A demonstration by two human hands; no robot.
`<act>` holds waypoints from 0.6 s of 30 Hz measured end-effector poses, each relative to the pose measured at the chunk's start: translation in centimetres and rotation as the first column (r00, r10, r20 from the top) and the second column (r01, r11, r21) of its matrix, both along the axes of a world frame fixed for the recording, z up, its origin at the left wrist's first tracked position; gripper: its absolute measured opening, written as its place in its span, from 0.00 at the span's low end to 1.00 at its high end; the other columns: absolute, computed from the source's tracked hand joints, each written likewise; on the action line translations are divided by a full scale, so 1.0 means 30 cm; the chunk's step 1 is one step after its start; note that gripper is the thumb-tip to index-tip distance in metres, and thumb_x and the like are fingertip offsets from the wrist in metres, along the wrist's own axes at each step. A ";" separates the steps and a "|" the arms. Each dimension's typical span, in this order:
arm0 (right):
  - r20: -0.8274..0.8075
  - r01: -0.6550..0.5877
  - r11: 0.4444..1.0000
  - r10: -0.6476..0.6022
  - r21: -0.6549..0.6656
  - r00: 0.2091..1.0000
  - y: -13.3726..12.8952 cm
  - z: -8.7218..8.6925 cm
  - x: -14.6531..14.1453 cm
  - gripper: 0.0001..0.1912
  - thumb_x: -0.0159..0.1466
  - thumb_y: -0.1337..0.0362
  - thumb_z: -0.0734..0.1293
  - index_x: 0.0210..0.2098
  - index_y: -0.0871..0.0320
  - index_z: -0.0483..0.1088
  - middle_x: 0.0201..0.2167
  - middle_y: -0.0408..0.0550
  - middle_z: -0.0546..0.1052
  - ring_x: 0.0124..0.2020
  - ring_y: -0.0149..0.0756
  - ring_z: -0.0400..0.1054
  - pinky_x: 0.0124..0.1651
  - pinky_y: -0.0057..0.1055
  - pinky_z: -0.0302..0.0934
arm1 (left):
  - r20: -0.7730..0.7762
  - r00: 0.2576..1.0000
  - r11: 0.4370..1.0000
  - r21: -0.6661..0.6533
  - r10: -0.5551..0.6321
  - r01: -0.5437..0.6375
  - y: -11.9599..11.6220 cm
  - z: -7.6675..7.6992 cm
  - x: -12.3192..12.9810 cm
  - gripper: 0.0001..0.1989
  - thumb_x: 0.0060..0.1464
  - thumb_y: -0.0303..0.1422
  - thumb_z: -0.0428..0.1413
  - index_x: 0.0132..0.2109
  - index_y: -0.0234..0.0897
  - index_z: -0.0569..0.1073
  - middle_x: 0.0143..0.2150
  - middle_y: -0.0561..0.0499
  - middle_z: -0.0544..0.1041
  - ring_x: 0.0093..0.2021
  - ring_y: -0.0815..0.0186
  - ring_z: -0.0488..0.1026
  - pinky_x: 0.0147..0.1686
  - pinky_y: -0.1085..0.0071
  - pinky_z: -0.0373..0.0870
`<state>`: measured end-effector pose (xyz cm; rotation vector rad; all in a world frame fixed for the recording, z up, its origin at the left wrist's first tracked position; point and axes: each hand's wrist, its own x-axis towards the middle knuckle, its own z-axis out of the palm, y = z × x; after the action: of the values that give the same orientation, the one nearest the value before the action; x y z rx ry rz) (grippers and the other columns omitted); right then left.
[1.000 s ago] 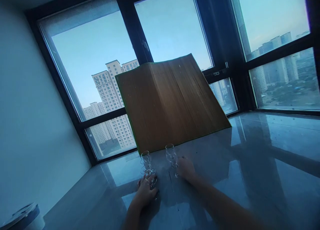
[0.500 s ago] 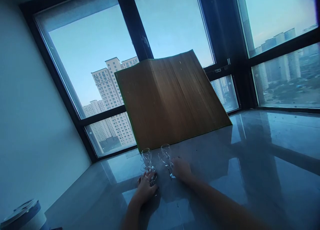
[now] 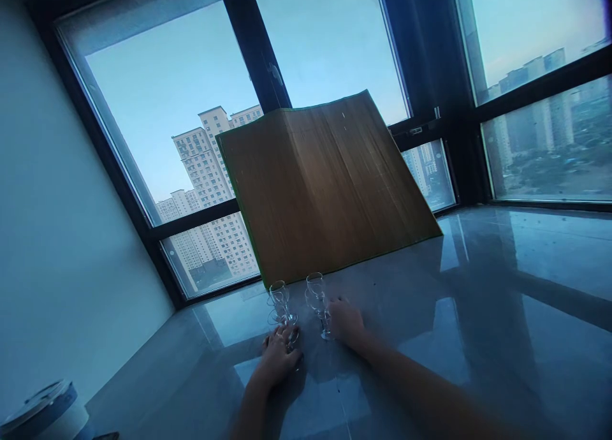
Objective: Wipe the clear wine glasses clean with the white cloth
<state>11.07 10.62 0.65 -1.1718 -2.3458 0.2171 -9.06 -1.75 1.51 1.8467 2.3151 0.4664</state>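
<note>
Clear stemmed glasses stand close together on the glossy grey surface, in front of a brown wooden board. My left hand (image 3: 278,356) is at the near side of the left glasses (image 3: 279,294), its fingers bent around a glass whose outline is faint. To the right, my right hand (image 3: 345,320) has curled fingers at the side of another clear glass (image 3: 316,288). The fingertips of that hand are partly hidden, and how many glasses overlap there is hard to tell.
The brown board (image 3: 329,191) with a green edge leans against the dark window frame (image 3: 258,44). A round white and blue container (image 3: 48,411) sits at the lower left, beside the pale wall (image 3: 71,236). Glossy grey surface (image 3: 406,287) extends right.
The glass beside my right hand has shifted slightly and stands more upright. My left hand has hardly moved. The whole view has tilted a little.
</note>
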 end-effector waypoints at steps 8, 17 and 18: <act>0.025 0.035 0.999 -0.036 0.035 0.999 -0.043 -0.001 -0.030 0.13 0.62 0.71 0.65 0.44 0.59 0.78 0.46 0.60 0.79 0.53 0.53 0.69 0.45 0.39 0.66 | -0.024 0.999 0.999 -0.033 0.026 -0.026 0.009 -0.012 -0.008 0.33 0.53 0.40 0.53 0.67 0.46 0.68 0.74 0.47 0.59 0.74 0.50 0.51 0.72 0.50 0.42; 0.039 -0.005 0.999 0.004 0.038 0.999 -0.070 0.019 -0.121 0.14 0.61 0.73 0.66 0.44 0.59 0.78 0.46 0.60 0.79 0.53 0.53 0.69 0.45 0.39 0.68 | -0.045 0.999 1.000 -0.023 -0.008 0.007 0.000 -0.004 0.006 0.33 0.53 0.40 0.52 0.67 0.43 0.68 0.73 0.45 0.62 0.74 0.48 0.52 0.71 0.49 0.43; 0.041 -0.012 0.999 0.011 0.035 0.999 -0.073 0.023 -0.130 0.14 0.62 0.73 0.65 0.45 0.60 0.78 0.46 0.60 0.79 0.54 0.54 0.69 0.45 0.40 0.68 | -0.040 0.999 1.000 -0.023 -0.008 0.007 -0.003 -0.002 0.008 0.33 0.53 0.40 0.52 0.67 0.43 0.68 0.72 0.46 0.62 0.74 0.48 0.52 0.71 0.49 0.43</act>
<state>7.17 8.42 1.34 -1.1566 -2.3824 0.1571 -8.81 -1.82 1.45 1.8704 2.3281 0.4037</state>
